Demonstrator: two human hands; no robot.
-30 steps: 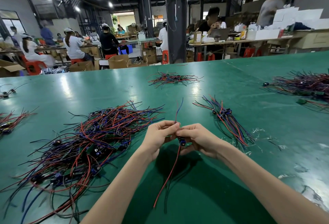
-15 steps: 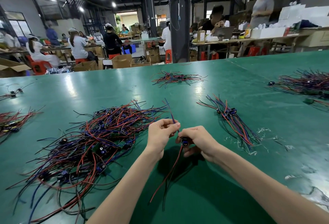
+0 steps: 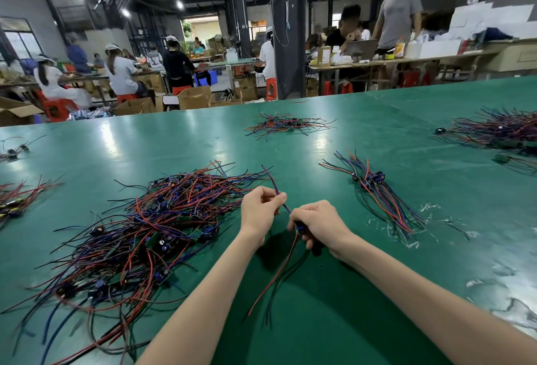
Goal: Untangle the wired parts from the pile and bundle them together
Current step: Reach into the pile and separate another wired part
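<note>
Drawn apart since before, my left hand (image 3: 260, 211) pinches the blue wire (image 3: 286, 207) while my right hand (image 3: 321, 223) grips the part (image 3: 300, 229), over the surface (image 3: 334, 327) between pile (image 3: 151, 228) and bundle (image 3: 377, 190).

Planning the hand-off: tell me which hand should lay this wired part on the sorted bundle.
Right, probably. The right hand grips the wired part at its component end, and the sorted bundle lies on its side. The left hand only pinches the blue wire, beside the tangled pile.
</note>
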